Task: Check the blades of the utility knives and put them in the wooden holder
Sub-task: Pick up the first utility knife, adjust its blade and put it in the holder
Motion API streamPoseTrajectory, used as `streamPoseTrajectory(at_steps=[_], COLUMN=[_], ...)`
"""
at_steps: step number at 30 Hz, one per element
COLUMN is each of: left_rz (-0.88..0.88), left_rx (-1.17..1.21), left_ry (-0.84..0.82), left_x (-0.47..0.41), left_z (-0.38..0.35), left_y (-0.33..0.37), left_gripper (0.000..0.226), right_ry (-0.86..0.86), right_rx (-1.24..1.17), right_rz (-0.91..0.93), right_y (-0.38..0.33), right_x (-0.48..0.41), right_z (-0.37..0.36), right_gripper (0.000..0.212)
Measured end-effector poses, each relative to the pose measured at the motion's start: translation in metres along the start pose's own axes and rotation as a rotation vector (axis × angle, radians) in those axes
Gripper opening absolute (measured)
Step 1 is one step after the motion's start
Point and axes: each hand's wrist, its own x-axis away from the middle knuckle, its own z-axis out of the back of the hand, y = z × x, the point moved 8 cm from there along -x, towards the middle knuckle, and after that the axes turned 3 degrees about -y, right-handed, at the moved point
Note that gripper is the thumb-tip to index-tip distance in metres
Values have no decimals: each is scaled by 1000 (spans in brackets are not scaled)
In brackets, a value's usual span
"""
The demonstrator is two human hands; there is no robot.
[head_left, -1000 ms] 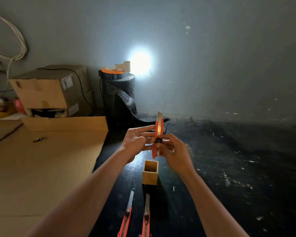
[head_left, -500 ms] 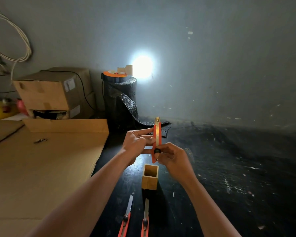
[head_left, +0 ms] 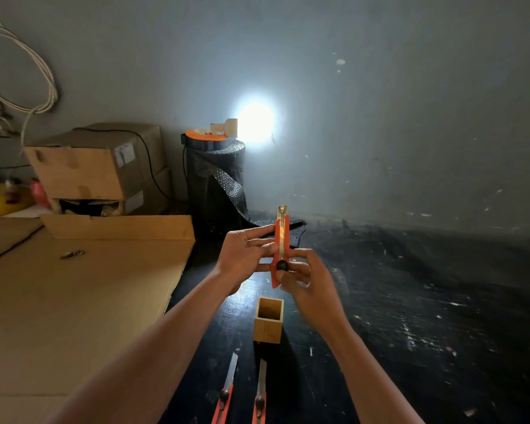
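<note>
Both hands hold an orange utility knife [head_left: 280, 237] upright above the dark table, only a short blade tip showing at its top. My left hand [head_left: 244, 260] pinches the body from the left. My right hand [head_left: 306, 283] grips the lower end, thumb on the black slider knob. An empty square wooden holder [head_left: 268, 321] stands just below the knife. Two more orange utility knives [head_left: 227, 390] [head_left: 260, 393] lie side by side nearer to me, blades extended and pointing toward the holder.
A flat cardboard sheet [head_left: 74, 301] covers the left of the table. Stacked cardboard boxes [head_left: 98, 166] and a black roll of mesh material [head_left: 218, 179] with a bright lamp on it stand at the back by the wall.
The blade has slid back into the handle, from well extended to a short tip, as my right thumb moved the slider down. Both hands and the knife sank a little toward the holder.
</note>
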Motion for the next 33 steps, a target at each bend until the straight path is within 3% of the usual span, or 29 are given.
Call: streamPoseTrajectory(at_steps=[14, 18, 23, 28, 33], left_rz=[-12, -18, -40, -55, -71], left_rx=[12, 29, 29, 35, 2], left_ry=[6, 6, -2, 12, 10], left_x=[-1, 0, -1, -2, -3], left_z=[-2, -6, -7, -7, -9], left_y=[0, 1, 4, 6, 9], left_gripper=[42, 41, 43, 41, 43], right_ry=[-14, 9, -15, -13, -25], right_rx=[55, 66, 125, 128, 147], right_rz=[-22, -13, 16, 48, 36], right_y=[2, -6, -6, -8, -7], right_x=[-5, -4, -6, -7, -10], right_z=[0, 4, 6, 9, 7], right_gripper=[23, 37, 21, 29, 22])
